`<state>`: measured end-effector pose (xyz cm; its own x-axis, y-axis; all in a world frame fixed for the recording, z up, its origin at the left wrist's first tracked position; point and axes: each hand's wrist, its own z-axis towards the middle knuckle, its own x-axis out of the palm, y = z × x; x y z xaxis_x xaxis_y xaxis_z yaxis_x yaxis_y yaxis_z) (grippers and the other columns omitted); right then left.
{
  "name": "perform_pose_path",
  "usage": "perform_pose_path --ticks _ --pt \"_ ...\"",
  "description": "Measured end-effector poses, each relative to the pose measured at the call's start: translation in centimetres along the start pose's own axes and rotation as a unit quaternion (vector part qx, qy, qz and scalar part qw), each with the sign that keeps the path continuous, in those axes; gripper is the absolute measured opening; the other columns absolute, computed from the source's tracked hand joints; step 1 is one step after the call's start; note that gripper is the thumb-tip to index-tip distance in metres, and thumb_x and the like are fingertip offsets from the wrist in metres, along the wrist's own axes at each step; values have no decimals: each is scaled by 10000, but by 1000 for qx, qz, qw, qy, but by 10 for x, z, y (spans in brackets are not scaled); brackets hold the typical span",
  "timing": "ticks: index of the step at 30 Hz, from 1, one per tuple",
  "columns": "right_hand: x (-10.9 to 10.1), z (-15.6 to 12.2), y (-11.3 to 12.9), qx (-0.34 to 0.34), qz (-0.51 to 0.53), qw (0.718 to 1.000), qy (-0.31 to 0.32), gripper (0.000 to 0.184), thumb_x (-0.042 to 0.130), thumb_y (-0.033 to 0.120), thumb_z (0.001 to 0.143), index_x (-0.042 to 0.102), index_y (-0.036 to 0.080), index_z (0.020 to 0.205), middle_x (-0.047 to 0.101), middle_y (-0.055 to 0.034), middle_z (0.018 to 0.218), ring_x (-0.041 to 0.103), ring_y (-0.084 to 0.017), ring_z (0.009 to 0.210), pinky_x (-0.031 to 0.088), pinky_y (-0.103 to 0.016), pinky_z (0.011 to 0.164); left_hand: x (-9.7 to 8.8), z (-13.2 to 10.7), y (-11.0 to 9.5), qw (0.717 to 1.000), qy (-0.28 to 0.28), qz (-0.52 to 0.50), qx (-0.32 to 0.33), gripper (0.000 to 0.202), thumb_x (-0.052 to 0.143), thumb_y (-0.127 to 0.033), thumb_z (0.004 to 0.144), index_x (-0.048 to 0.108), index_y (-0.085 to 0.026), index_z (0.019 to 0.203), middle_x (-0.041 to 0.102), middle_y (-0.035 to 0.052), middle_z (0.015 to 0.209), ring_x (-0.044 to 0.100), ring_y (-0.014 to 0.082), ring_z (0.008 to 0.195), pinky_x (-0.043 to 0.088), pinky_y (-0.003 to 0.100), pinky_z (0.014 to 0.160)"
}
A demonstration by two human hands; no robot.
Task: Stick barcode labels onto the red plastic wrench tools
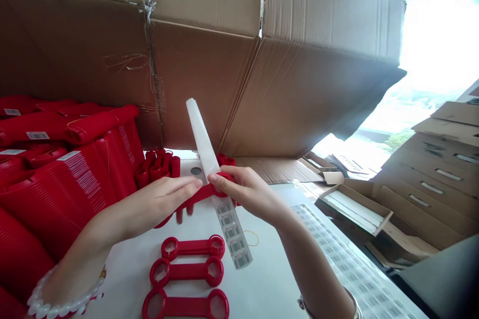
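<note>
Both my hands hold one red plastic double-ring piece (200, 194), a flat bar with a ring at each end, raised over the white table (262, 269). My left hand (160, 197) is closed around the bar on its left side, thumb on top and fingertips showing beneath. At the right ring, my right hand (247, 189) pinches with thumb and fingers. A long strip of barcode labels (232, 234) passes below that ring, its upper part plain white. Whether the right fingers also grip the strip is hidden. Three similar red pieces (190, 271) lie in a column nearer to me.
Stacked red goods (90, 169) with barcode labels fill the left side. More red pieces (159, 164) stand behind my left hand. A large cardboard box (209, 70) overhangs the back. Label sheets (337, 259), a rubber band (252, 238) and an open carton (354, 209) are to the right.
</note>
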<state>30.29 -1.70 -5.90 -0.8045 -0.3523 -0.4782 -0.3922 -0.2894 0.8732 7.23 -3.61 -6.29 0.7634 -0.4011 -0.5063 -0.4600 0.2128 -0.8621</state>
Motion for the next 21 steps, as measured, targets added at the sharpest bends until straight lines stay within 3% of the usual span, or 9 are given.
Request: perform_pose_path --ticks 3,5,7,9,11,15,21 --pt "2 1 2 10 -7 999 -53 484 594 651 935 632 185 807 546 12 709 496 -127 622 379 -230 495 9 -3 -12 977 -178 56 99 284 509 -546 991 640 -326 1112 641 11 1194 583 234 1112 487 320 914" --pt "4 1 4 18 1 994 -104 507 571 684 929 604 194 801 562 5 702 520 -140 605 389 -237 466 22 -7 -24 951 -277 55 124 215 505 -498 1004 619 -321 1046 654 -8 1064 606 210 980 496 310 830" --pt "6 1 5 8 7 986 -165 515 568 695 924 570 204 768 553 11 671 509 -137 568 374 -238 440 38 -12 -35 957 -275 19 90 218 488 -475 1007 592 -305 917 606 -36 800 570 185 709 453 288 607" --pt "8 1 8 -20 0 974 -226 524 586 680 922 518 210 699 521 27 617 463 -119 527 346 -240 436 52 -13 -41 976 -212 27 46 207 518 -443 989 590 -294 865 582 -44 728 536 174 628 394 284 537" --pt "11 -1 10 -54 -23 958 -280 526 595 642 935 469 214 655 495 38 578 421 -109 512 322 -247 447 61 -10 -41 984 -176 32 19 162 538 -410 979 608 -287 900 634 -30 810 581 182 688 399 289 559" --pt "17 -8 17 -99 -87 927 -351 463 556 558 987 455 229 677 503 42 569 409 -116 512 315 -269 471 68 3 -34 978 -207 -16 19 156 569 -423 970 609 -284 1028 677 16 1052 636 229 904 451 308 639" --pt "26 -14 21 -117 -151 901 -388 420 531 499 1017 409 248 703 466 55 546 376 -119 469 315 -290 494 70 8 -26 974 -219 -36 41 219 585 -503 962 638 -303 1036 694 16 1050 642 256 973 495 341 726"
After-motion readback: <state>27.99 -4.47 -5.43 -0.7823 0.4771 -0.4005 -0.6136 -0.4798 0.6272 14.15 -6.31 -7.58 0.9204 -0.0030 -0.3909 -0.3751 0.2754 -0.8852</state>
